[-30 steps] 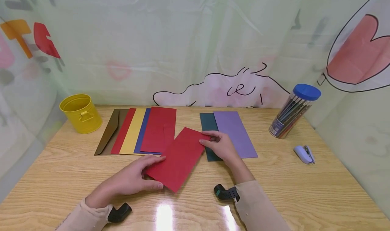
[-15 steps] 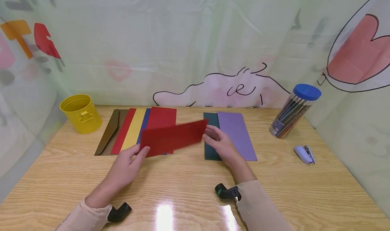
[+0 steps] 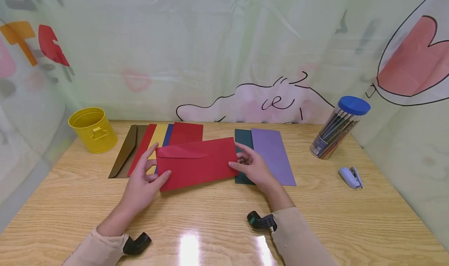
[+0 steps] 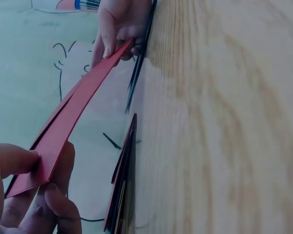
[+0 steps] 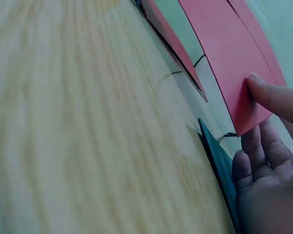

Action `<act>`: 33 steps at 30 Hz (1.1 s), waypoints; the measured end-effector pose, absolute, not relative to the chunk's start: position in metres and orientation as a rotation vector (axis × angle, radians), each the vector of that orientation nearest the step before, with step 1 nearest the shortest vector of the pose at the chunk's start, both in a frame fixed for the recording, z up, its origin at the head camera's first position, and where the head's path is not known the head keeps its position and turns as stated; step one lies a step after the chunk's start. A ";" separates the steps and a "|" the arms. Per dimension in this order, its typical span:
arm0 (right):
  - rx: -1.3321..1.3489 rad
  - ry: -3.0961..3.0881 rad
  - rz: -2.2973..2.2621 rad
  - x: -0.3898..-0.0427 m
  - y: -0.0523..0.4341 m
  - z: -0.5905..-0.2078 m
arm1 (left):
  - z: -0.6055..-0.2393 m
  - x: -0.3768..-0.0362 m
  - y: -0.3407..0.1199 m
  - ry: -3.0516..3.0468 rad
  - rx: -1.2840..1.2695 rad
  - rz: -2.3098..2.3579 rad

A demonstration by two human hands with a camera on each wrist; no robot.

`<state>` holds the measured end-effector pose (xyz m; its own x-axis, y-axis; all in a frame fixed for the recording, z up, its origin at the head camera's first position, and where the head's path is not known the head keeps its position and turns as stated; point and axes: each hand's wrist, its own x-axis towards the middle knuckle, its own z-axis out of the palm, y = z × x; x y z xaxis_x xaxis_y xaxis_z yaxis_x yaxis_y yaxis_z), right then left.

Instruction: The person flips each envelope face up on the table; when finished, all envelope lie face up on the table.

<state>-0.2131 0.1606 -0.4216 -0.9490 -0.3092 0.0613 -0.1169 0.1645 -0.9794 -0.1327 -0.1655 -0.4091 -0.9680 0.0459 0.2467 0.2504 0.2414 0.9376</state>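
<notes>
A red envelope (image 3: 198,166) is held up between both hands, its flap side toward the head camera and the flap lying along the upper left. My left hand (image 3: 142,180) grips its left end, thumb in front and fingers behind. At the other end my right hand (image 3: 255,168) pinches the envelope, thumb on the near face. In the left wrist view the envelope (image 4: 71,117) stands clear of the table and slants between the two hands. Behind it lies a fanned row with a brown envelope (image 3: 122,153), a yellow one (image 3: 159,131) and another red envelope (image 3: 187,131).
Right of the held envelope, a purple envelope (image 3: 273,156) overlaps a dark green one (image 3: 243,137). A yellow bucket (image 3: 101,135) stands at the back left. A blue-lidded tube of pencils (image 3: 336,129) and a small lilac stapler (image 3: 350,177) are on the right side of the wooden table (image 3: 210,227).
The red envelope has turned from a steep slant to nearly level, and its flap side now faces the head camera. My left hand has regripped its left end; the green and purple envelopes shifted slightly.
</notes>
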 end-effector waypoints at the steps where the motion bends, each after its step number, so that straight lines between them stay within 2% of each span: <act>1: -0.424 2.271 -1.896 -0.213 0.161 -0.422 | -0.409 -0.132 -0.166 -2.343 -0.280 -1.812; 7: -0.449 2.240 -1.926 -0.213 0.162 -0.421 | -0.411 -0.132 -0.167 -2.379 -0.290 -1.781; 17: -0.535 2.231 -1.902 -0.212 0.162 -0.421 | -0.419 -0.137 -0.170 -2.374 -0.328 -2.002; 24: -0.573 2.236 -1.866 -0.213 0.161 -0.421 | -0.418 -0.136 -0.171 -2.408 -0.341 -1.927; 33: -0.492 2.193 -1.864 -0.212 0.161 -0.419 | -0.416 -0.135 -0.176 -2.475 -0.415 -1.981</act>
<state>-0.2122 0.1609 -0.4192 -0.9193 -0.3906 0.0475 -0.1097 0.1385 -0.9843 -0.1351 -0.1759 -0.4161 -0.9647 0.2352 0.1180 0.1666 0.1989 0.9657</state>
